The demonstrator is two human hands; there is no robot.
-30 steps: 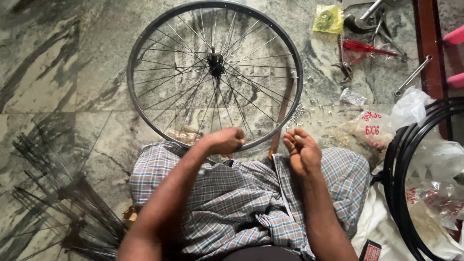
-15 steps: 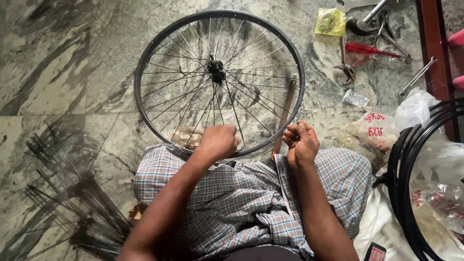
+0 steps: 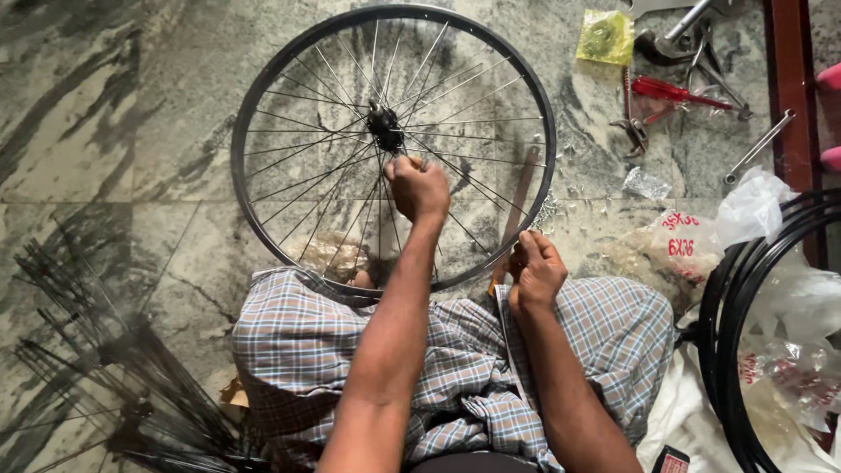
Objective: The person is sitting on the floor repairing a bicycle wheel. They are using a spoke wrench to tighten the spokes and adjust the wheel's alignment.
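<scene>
Item: bicycle wheel [image 3: 289, 96], black rim with thin metal spokes and a dark hub [image 3: 384, 125], lying flat on the marble floor [image 3: 105, 105], its near edge against the seated person's knees under a blue-and-white checked cloth [image 3: 491, 394]. Left hand [image 3: 419, 188]: reached in over the spokes just below the hub, fingers curled shut, apparently pinching a spoke, though what sits inside the fist cannot be told. Right hand [image 3: 534, 273]: at the near right rim, fingers closed around a long brown-handled tool [image 3: 519, 210] that slants across the rim. Step in hand, as judged: fitting or seating a spoke between hub and rim, the wheel braced by the knees. The next move would call for a steady rim and a fine grip at the spoke end, with the tool brought to the matching rim hole. Nearby: bundle of loose black spokes [image 3: 96, 368] at left; red-handled pliers [image 3: 679, 90], a spanner [image 3: 758, 147] and a yellow packet [image 3: 604, 37] at upper right; black tyres [image 3: 745, 333] and plastic bags [image 3: 753, 206] at right.
</scene>
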